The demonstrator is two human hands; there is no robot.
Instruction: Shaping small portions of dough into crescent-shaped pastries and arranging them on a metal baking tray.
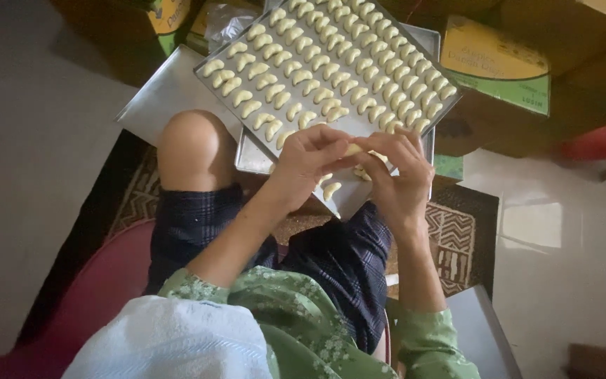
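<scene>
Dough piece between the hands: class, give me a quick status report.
Left hand and right hand both pinch one dough piece. Held above tray of crescent rows. Nothing in the way.

We see a home, where someone makes pastries on the floor and not in a proper bakery. A patterned woven rug point(457, 242) lies on pale floor tiles point(562, 281). Metal baking trays point(359, 126) filled with small crescent dough pieces point(331, 67) rest low, near the knee point(194, 144). Cardboard boxes point(496, 63) stand around, and a red cushion point(99, 288) serves as seat.
</scene>
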